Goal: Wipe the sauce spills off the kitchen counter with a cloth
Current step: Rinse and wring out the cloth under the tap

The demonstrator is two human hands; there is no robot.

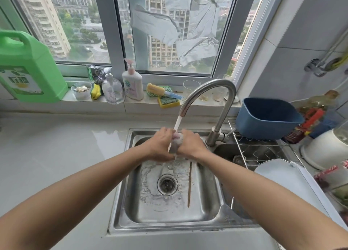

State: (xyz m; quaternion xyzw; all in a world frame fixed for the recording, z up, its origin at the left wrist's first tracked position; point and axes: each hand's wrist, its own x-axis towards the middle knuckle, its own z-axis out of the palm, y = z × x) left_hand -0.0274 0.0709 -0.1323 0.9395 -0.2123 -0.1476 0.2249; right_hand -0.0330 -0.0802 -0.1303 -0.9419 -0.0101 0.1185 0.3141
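A small bunched wet cloth (176, 141), pale grey with a pinkish tint, is squeezed between both my hands over the steel sink (131, 202). My left hand (160, 144) grips its left side and my right hand (191, 143) grips its right side. Water runs from the curved steel tap (212, 91) straight onto the cloth and falls toward the drain (167, 184). The pale counter (56, 155) lies left of the sink, with a wet sheen near the sink's edge.
A single chopstick (189, 184) lies in the sink. On the sill stand a green detergent jug (28, 69), soap bottles (132, 82), sponges (167, 100) and glasses (205, 91). A blue tub (267, 118), wire rack (259, 148) and white board (293, 182) crowd the right.
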